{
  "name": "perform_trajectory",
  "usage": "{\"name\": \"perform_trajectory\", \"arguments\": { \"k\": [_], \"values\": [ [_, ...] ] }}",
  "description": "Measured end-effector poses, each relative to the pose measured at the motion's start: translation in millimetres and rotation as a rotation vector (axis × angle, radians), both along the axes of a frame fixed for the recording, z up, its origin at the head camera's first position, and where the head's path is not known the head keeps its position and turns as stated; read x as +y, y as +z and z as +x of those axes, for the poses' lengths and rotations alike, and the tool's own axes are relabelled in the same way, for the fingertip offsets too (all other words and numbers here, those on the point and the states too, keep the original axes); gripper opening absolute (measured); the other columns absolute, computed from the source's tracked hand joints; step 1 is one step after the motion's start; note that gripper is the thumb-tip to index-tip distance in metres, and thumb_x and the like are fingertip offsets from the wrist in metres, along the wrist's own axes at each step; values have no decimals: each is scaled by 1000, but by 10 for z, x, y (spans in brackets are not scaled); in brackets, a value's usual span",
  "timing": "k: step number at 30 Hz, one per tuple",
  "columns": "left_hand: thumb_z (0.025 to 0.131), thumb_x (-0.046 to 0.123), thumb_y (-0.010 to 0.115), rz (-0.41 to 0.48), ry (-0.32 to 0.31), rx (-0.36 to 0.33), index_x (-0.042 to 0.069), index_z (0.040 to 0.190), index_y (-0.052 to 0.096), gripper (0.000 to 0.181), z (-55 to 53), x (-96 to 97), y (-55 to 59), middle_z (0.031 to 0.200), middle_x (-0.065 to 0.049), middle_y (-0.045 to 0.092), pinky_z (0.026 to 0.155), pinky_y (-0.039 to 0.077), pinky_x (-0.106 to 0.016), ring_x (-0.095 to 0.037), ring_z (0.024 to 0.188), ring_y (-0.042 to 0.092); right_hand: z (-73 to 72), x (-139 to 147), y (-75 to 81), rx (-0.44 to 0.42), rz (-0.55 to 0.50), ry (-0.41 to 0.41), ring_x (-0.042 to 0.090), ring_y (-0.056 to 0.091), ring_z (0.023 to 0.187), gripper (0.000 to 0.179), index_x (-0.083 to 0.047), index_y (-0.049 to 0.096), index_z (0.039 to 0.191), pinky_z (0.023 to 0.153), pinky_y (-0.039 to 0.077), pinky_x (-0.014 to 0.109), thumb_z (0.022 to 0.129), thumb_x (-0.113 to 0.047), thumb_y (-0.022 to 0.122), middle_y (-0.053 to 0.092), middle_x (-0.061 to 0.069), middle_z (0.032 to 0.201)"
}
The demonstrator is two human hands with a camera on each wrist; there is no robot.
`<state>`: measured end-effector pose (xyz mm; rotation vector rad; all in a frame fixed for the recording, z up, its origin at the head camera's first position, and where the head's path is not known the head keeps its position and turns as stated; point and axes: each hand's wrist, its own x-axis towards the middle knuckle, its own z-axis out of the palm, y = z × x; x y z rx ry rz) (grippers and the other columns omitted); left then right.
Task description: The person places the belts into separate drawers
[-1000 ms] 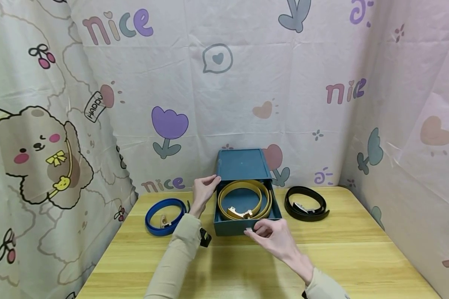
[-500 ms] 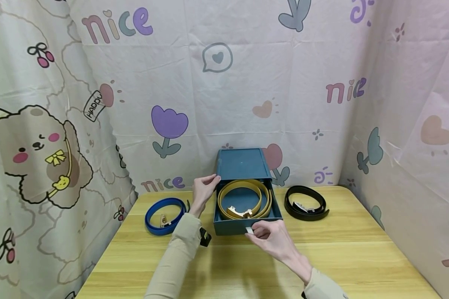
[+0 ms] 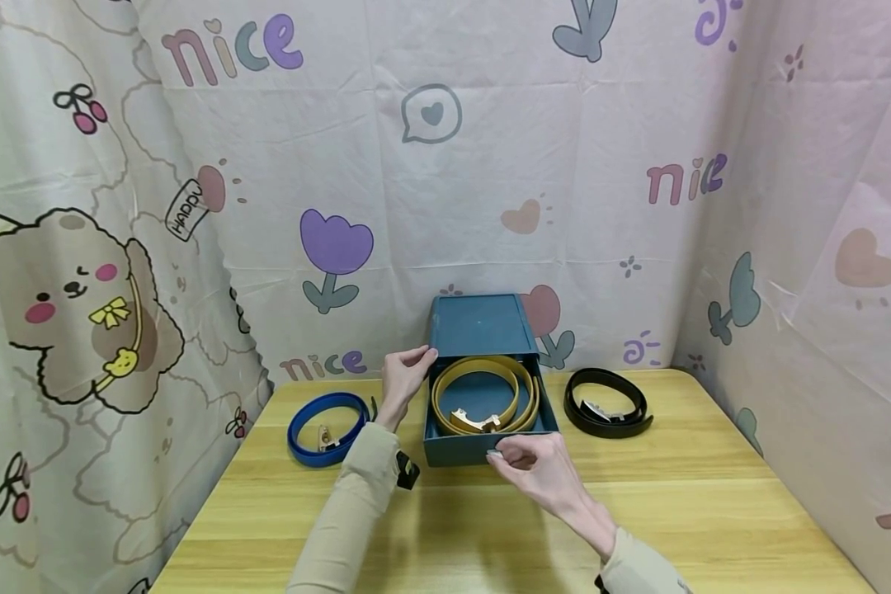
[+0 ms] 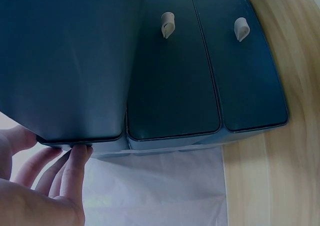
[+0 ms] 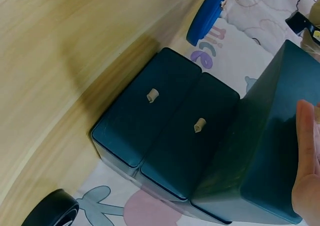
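Note:
A dark teal drawer box (image 3: pixel 483 323) has its top drawer (image 3: pixel 456 452) pulled out towards me. Inside that drawer, a yellow belt (image 3: pixel 444 388) lies coiled with its gold buckle at the front. My right hand (image 3: pixel 538 462) is at the drawer's front, thumb and finger pinching its small pale pull tab (image 3: pixel 494 454). With nearly straight fingers, my left hand (image 3: pixel 404 379) touches the box's upper left front edge. The left wrist view shows these fingertips (image 4: pixel 77 153) against the box's side. Two lower drawers (image 5: pixel 145 108) are closed, each with a pale loop tab.
On the wooden table (image 3: pixel 638 511), a coiled blue belt (image 3: pixel 297 441) lies left of the box, close to my left forearm. A coiled black belt (image 3: pixel 612 430) lies to the right. Patterned cloth (image 3: pixel 445 190) hangs behind and on both sides.
Over the last second the right hand shifts only slightly at the tab, and less of the tab shows than half a second ago. Left hand, box and belts look almost unmoved.

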<state>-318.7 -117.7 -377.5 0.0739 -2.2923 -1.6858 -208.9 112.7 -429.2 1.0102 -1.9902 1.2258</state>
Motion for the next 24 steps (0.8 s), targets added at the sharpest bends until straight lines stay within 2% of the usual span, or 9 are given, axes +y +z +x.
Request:
{"name": "perform_trajectory", "arguments": {
  "k": [8, 16, 24],
  "values": [
    [93, 32, 72, 2, -1, 3, 11, 122, 74, 36, 0, -10, 5, 122, -14, 74, 92, 57, -42, -29, 109, 70, 26, 13, -21, -46, -3, 37, 13, 74, 64, 14, -4, 78, 88, 61, 57, 15, 78, 5, 81, 78, 11, 79],
    [93, 31, 72, 6, 0, 0, 11, 122, 74, 36, -4, -9, 0, 122, -14, 74, 92, 57, -42, -29, 109, 70, -4, 12, -54, 33, -34, 61, 17, 75, 65, 18, -1, 78, 89, 61, 57, 16, 75, 10, 80, 77, 17, 79],
    [93, 31, 73, 11, -1, 0, 9, 122, 74, 37, -9, -6, 3, 123, -15, 73, 97, 55, -46, -30, 112, 69, -31, -12, -38, 47, -40, 14, 15, 75, 65, 15, -5, 78, 87, 61, 57, 15, 77, 6, 81, 79, 10, 79]
  ]
}}
